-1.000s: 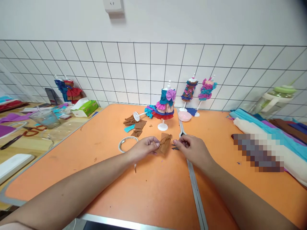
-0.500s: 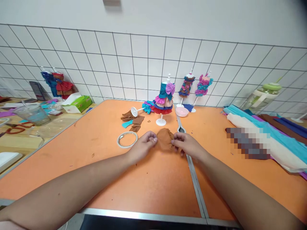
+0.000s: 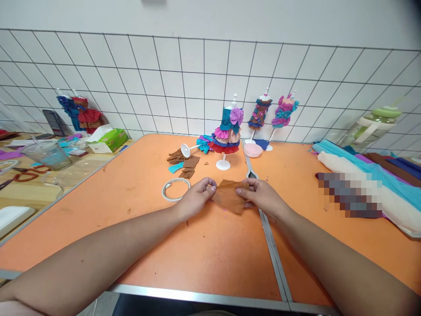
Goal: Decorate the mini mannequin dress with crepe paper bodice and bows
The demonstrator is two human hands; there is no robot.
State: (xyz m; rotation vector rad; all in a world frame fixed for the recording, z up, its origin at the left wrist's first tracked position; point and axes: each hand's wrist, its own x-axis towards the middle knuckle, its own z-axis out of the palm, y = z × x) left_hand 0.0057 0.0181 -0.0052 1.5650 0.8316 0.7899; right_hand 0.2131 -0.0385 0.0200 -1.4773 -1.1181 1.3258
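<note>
White tiled wall (image 3: 184,83) at the back, orange tabletop (image 3: 184,263) in front, with a little dressed stand (image 3: 226,136) upright just beyond the work. Both hands are on one thin brown piece (image 3: 229,199). To handle it well I'd pinch lightly near the edges, spread the pull evenly and ease creases out rather than tugging, since stuff that thin looks easy to rip. Position-wise, the brown piece sits right between the two hands: the left hand (image 3: 200,196) has its left edge nipped between thumb and fingers, and the right hand (image 3: 261,195) grips near the other edge, thumb on top, fingers mostly curled in. Can't really make out the fingertips behind it, tbh. Some tape-looking white ring (image 3: 173,199) lies just beside the left hand, with brown scraps (image 3: 190,162) past that.
</note>
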